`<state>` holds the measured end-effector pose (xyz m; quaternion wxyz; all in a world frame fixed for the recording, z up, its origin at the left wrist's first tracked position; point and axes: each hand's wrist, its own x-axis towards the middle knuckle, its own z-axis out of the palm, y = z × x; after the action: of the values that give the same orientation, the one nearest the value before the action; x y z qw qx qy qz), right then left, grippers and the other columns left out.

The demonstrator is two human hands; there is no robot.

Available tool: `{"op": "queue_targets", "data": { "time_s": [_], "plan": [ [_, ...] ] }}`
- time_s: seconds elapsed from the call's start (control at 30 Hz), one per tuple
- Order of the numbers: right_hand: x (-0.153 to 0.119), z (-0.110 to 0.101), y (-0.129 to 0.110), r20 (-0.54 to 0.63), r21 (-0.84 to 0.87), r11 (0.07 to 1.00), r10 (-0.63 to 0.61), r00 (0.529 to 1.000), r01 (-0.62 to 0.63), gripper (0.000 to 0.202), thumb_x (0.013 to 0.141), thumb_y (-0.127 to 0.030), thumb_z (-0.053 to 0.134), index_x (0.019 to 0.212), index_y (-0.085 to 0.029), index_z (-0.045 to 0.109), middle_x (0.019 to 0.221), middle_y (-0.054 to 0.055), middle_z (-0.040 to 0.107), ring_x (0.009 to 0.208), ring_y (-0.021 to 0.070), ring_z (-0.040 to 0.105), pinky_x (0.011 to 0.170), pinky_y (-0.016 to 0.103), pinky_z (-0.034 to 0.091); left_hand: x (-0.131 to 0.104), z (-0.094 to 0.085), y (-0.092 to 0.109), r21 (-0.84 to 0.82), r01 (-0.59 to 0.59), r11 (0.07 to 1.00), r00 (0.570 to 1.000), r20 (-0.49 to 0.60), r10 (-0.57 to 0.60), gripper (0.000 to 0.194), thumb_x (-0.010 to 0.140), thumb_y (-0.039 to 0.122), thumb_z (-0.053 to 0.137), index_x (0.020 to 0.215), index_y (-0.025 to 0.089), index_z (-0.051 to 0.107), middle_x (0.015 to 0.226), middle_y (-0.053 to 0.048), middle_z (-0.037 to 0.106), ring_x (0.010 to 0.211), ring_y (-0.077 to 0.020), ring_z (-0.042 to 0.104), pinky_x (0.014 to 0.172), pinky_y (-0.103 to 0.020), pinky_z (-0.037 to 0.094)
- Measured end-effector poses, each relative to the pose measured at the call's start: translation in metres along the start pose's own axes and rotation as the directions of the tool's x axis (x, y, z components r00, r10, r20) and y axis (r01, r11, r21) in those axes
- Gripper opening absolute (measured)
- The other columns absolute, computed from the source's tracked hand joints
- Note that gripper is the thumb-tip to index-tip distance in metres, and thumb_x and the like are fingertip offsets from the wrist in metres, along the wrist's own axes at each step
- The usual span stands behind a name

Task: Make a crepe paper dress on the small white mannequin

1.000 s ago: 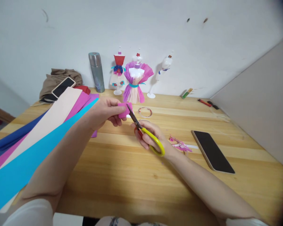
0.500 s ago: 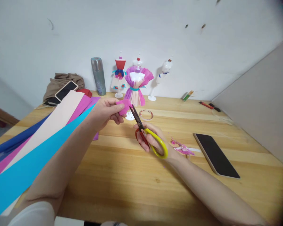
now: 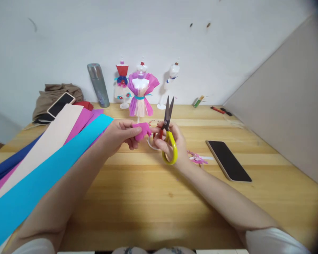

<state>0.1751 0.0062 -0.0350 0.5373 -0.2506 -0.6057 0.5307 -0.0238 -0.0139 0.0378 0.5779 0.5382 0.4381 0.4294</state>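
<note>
A small piece of pink paper [image 3: 142,131] is pinched between the thumb and fingers of my left hand [image 3: 122,134]. Close to its right edge, my right hand [image 3: 175,141] grips scissors [image 3: 171,143] with one yellow and one red handle. The dark blades point upward, slightly apart, and are clear of the paper. Behind my hands stands a small dress form [image 3: 141,93] in a pink, purple and cream paper dress with a blue band; its base is partly hidden.
Long coloured paper strips [image 3: 50,155] lie along my left arm. Behind are a flask [image 3: 98,84], brown cloth [image 3: 57,95] and more dress forms [image 3: 122,83]. A phone [image 3: 229,160] and pink scraps [image 3: 198,158] lie to the right.
The scissors have moved off the pink paper and turned from leaning left to pointing up. My right hand has come nearer my left hand. The view has shifted slightly right.
</note>
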Motion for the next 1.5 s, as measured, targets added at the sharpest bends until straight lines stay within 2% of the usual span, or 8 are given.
{"op": "queue_targets", "data": {
  "time_s": [0.1,0.2,0.33,0.47,0.77,1.1,1.33,1.5],
  "plan": [
    [0.004,-0.001,-0.011,0.051,0.031,0.999,0.03,0.998,-0.032,0.063,0.069,-0.058,0.088,0.112,-0.027,0.053,0.099,0.004,0.068,0.071,0.0149,0.058,0.065,0.031,0.051,0.001,0.007,-0.006,0.055,0.033,0.998,0.998,0.051,-0.036,0.032,0.064,0.04,0.088,0.066,0.014,0.069,0.05,0.0,0.065,0.043,-0.0107,0.059,0.044,-0.019,0.049],
    [0.006,0.003,-0.02,0.057,0.0,0.998,0.061,0.997,-0.061,0.061,0.065,-0.051,0.092,0.107,-0.026,0.056,0.091,0.0,0.063,0.07,0.0129,0.056,0.067,0.029,0.051,0.002,0.012,-0.01,0.124,0.038,0.992,0.996,0.077,-0.048,0.032,0.066,0.041,0.086,0.064,0.015,0.068,0.051,-0.002,0.066,0.043,-0.0108,0.059,0.043,-0.019,0.047],
    [0.007,0.005,-0.024,0.044,0.011,0.99,0.139,0.989,-0.139,0.056,0.062,-0.043,0.093,0.1,-0.025,0.057,0.074,-0.007,0.053,0.063,0.0104,0.051,0.062,0.026,0.048,0.001,0.016,-0.01,0.252,0.009,0.968,0.999,0.042,-0.02,0.025,0.07,0.037,0.08,0.065,0.015,0.07,0.052,-0.002,0.065,0.045,-0.011,0.06,0.043,-0.019,0.047],
    [0.01,0.002,-0.024,0.037,0.017,0.981,0.191,0.981,-0.192,0.056,0.062,-0.039,0.093,0.102,-0.024,0.058,0.069,-0.009,0.05,0.055,0.007,0.045,0.053,0.022,0.041,0.001,0.016,-0.013,0.332,0.002,0.943,1.0,0.002,-0.003,0.023,0.073,0.035,0.077,0.062,0.016,0.069,0.049,-0.001,0.064,0.044,-0.0111,0.059,0.042,-0.018,0.046],
    [0.01,0.001,-0.022,0.098,0.017,0.965,0.26,0.96,-0.263,0.052,0.062,-0.037,0.09,0.1,-0.022,0.059,0.073,-0.007,0.052,0.053,0.0059,0.046,0.045,0.02,0.033,0.002,0.014,-0.015,0.262,0.03,0.964,0.996,0.069,-0.049,0.027,0.074,0.037,0.078,0.063,0.015,0.068,0.049,-0.002,0.065,0.043,-0.0112,0.06,0.043,-0.019,0.047],
    [0.012,-0.005,-0.018,0.178,0.12,0.938,0.303,0.936,-0.326,0.046,0.068,-0.034,0.085,0.106,-0.021,0.062,0.064,-0.012,0.045,0.041,0.002,0.036,0.044,0.02,0.027,0.003,0.012,-0.011,0.166,0.099,0.981,0.984,0.133,-0.122,0.027,0.072,0.035,0.082,0.063,0.014,0.067,0.048,-0.002,0.065,0.042,-0.0102,0.06,0.043,-0.017,0.048],
    [0.012,-0.007,-0.022,0.158,0.018,0.954,0.291,0.943,-0.298,0.052,0.063,-0.029,0.09,0.105,-0.02,0.062,0.068,-0.009,0.052,0.047,0.0041,0.042,0.045,0.02,0.034,0.006,0.012,-0.014,0.065,0.126,0.99,0.981,0.139,-0.134,0.028,0.067,0.033,0.087,0.062,0.014,0.067,0.053,-0.001,0.067,0.041,-0.009,0.059,0.04,-0.016,0.046],
    [0.014,-0.012,-0.021,0.23,-0.006,0.974,0.223,0.947,-0.227,0.052,0.062,-0.033,0.093,0.104,-0.021,0.065,0.075,-0.006,0.059,0.055,0.0053,0.047,0.049,0.019,0.041,0.011,0.006,-0.023,-0.089,0.245,0.965,0.934,0.288,-0.211,0.037,0.063,0.041,0.091,0.061,0.012,0.068,0.05,-0.002,0.064,0.038,-0.0087,0.056,0.035,-0.015,0.042]
  ]
}}
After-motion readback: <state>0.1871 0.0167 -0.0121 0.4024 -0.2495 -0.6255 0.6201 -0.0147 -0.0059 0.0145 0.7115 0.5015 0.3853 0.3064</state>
